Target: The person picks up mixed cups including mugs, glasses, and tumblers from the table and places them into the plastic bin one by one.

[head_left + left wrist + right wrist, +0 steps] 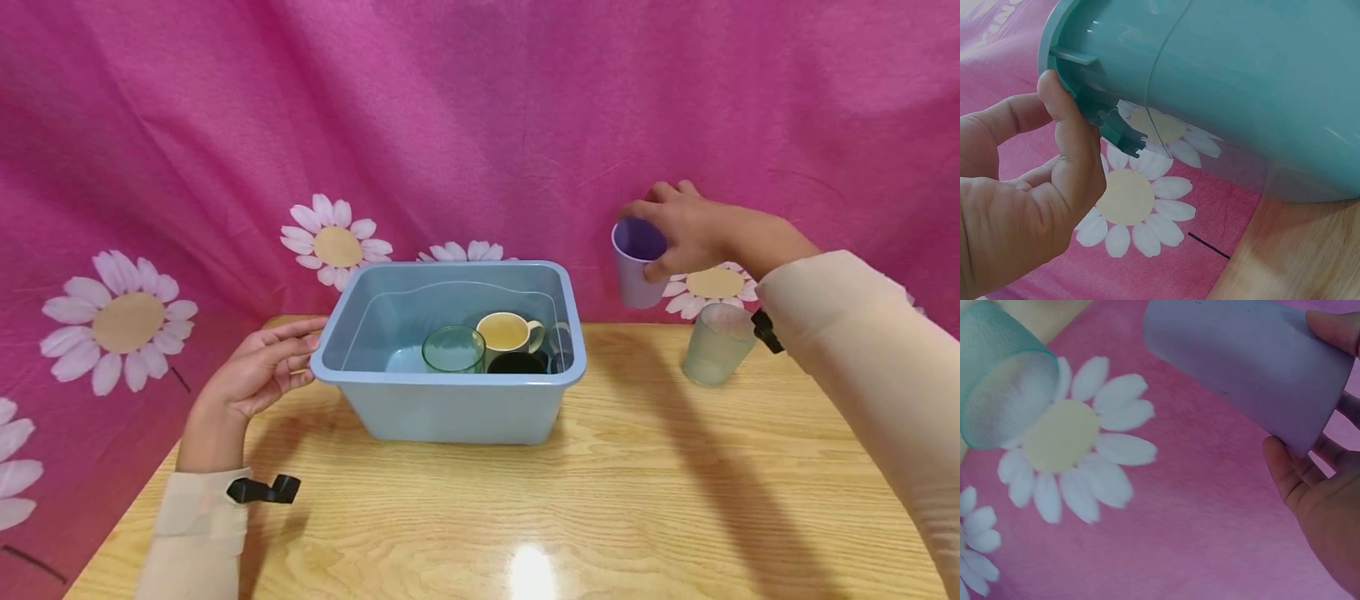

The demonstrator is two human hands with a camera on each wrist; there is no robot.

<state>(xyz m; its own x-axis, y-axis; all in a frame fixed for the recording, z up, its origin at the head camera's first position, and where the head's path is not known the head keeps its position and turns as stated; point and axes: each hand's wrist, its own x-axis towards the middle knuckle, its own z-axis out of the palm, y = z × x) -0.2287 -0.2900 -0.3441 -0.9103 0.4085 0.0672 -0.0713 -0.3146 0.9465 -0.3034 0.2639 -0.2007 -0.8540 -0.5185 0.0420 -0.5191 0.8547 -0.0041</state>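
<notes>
Wooden table nearest. Left hand at the tub's left end: fingers apart, loosely bent, tips touching the rim. Blue tub upright on the table. Inside, toward its right half: black cup near the front wall, green glass to its left, cream mug just behind, handle pointing right. Something shiny by the right wall; too hidden to name. Frosted glass on the table, right of the tub, apart from it. Right hand above: thumb and fingers clamped on purple cup, held in the air between tub and frosted glass. Farthest: pink cloth, white daisies.
</notes>
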